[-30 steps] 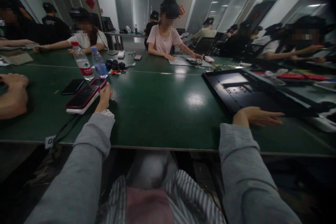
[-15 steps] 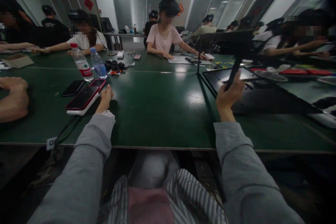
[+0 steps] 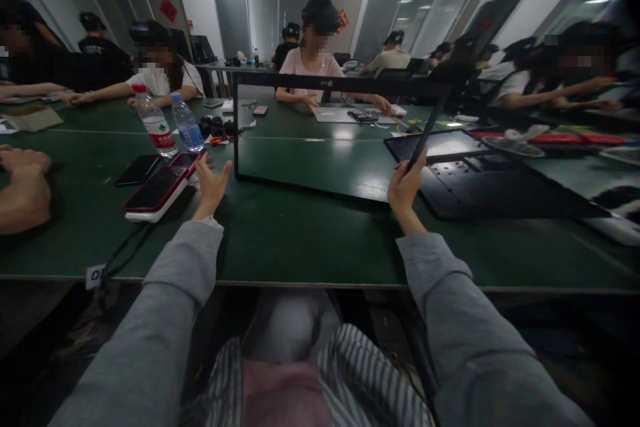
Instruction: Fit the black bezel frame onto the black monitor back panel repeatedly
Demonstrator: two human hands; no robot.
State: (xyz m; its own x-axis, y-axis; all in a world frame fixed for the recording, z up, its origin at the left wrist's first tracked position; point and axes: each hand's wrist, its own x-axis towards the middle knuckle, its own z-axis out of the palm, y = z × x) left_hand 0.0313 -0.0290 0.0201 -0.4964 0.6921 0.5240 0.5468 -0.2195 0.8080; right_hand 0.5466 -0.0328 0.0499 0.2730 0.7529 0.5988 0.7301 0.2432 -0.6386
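Note:
My right hand [image 3: 407, 188] grips the right side of a thin black rectangular frame [image 3: 313, 192], which stands upright over the green table with its middle open. My left hand [image 3: 213, 185] is near the frame's left side, fingers apart, not touching it. Just left of that hand, a phone in a red case [image 3: 157, 187] lies on a white block. Behind my right hand, a large black panel [image 3: 480, 190] with its inner side up lies on the table.
A red-labelled bottle [image 3: 156, 125] and a blue-capped bottle [image 3: 187, 123] stand at the left. A dark phone [image 3: 139, 170] lies nearby. Another person's arm [image 3: 25, 190] rests at the far left. Across the green table [image 3: 300, 247] sits a person in pink [image 3: 305, 63].
The black frame has turned from nearly edge-on to facing me and extends farther left. My right hand has moved slightly left with it; my left hand has moved slightly right and opened.

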